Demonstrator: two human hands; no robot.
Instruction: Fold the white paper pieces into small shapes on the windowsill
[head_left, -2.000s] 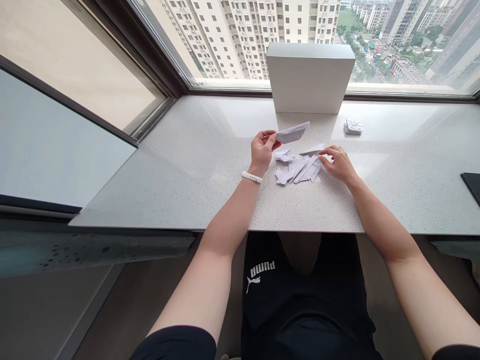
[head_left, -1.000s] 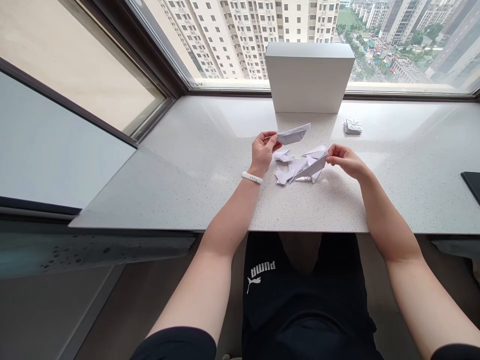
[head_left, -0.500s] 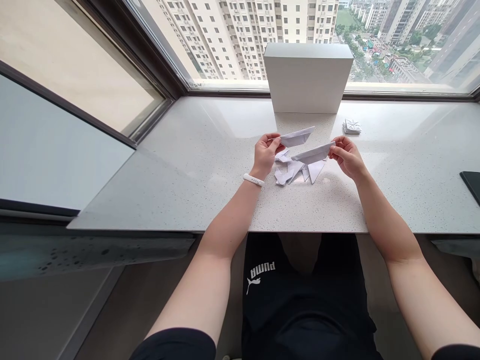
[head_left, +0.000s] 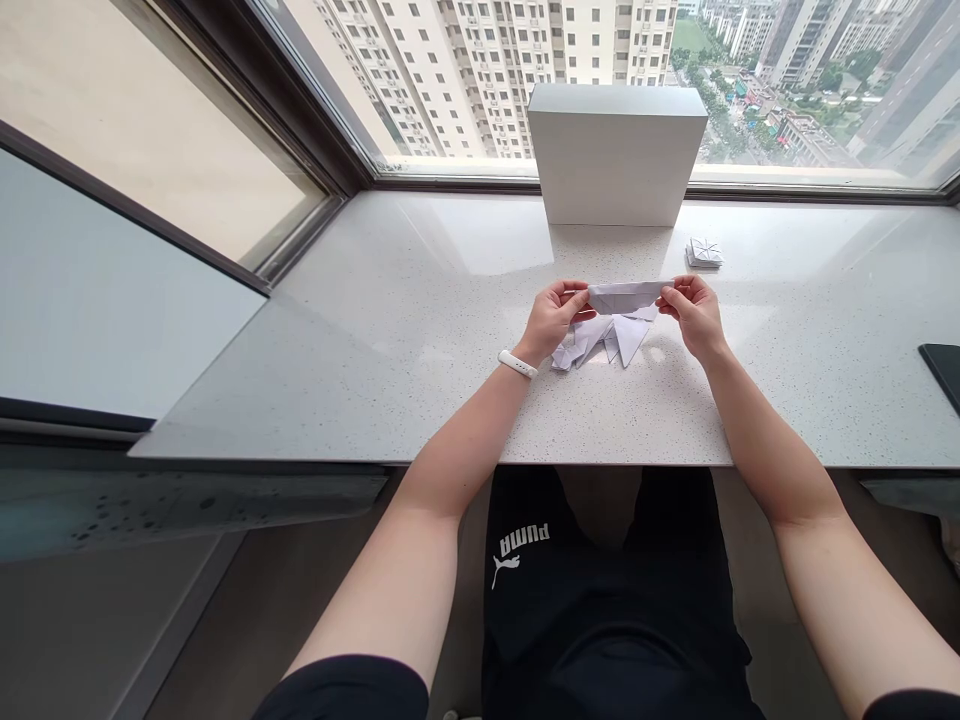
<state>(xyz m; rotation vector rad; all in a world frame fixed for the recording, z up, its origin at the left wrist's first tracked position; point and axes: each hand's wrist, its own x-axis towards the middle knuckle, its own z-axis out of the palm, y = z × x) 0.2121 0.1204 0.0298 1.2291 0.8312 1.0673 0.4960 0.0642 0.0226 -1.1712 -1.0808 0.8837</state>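
Observation:
My left hand and my right hand each pinch one end of the white folded paper pieces, which are held together level above the counter. Whether the two pieces overlap or are joined I cannot tell. Right below them lies a small heap of further folded white paper pieces on the speckled white counter. A white band sits on my left wrist.
A white box stands at the back against the window. A small folded paper shape lies to its right. A dark flat object sits at the counter's right edge. The counter's front edge runs just above my lap.
My right hand picked a folded piece from the heap and lifted it. My left hand brought its own piece down and right, so both pieces now meet between my hands.

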